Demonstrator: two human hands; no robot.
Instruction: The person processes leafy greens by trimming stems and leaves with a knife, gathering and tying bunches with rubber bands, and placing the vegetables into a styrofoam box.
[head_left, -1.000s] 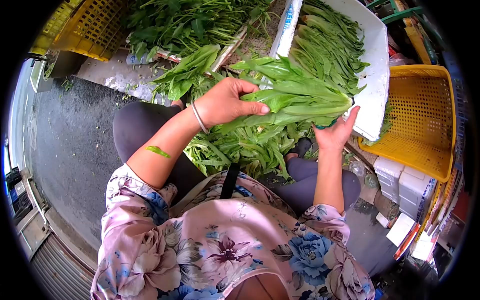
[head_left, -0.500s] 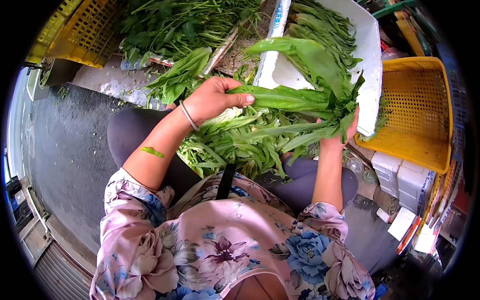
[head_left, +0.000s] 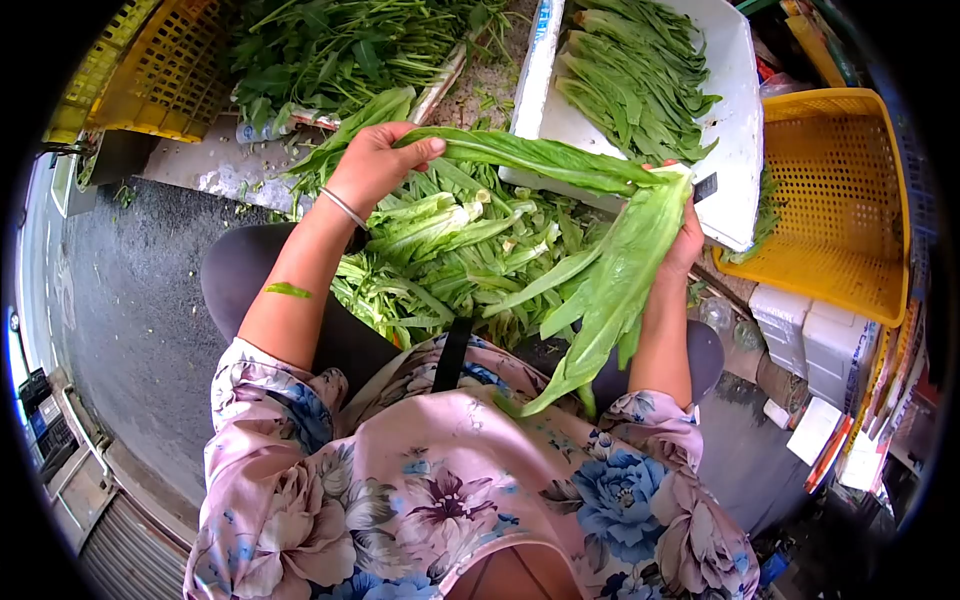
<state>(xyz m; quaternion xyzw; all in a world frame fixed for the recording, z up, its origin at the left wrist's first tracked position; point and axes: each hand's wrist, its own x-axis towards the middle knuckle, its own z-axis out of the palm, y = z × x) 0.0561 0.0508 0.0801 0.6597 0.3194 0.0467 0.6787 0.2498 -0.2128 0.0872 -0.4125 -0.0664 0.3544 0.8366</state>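
Note:
A long-leaved head of lettuce (head_left: 625,255) is stretched between my hands over my lap. My right hand (head_left: 684,238) is closed around its pale stem end, with most fingers hidden behind the leaves. Long leaves droop from there towards my shirt. My left hand (head_left: 378,160) is closed, pinching the far end of one long leaf (head_left: 520,152) between thumb and fingers. Below them lies a heap of loose lettuce leaves (head_left: 440,240), some with cut pale stems. A scrap of leaf (head_left: 288,290) sticks to my left forearm.
A white foam box (head_left: 735,120) holding rows of lettuce stands ahead, right of centre. Beside it is a yellow perforated crate (head_left: 835,190). Dark leafy greens (head_left: 345,50) lie at the back left near another yellow crate (head_left: 165,70). White foam blocks (head_left: 830,345) sit at the right.
The lettuce has turned so its pale stem end faces up and its leaves hang towards me. My left hand has moved left and up, drawing one leaf out straight.

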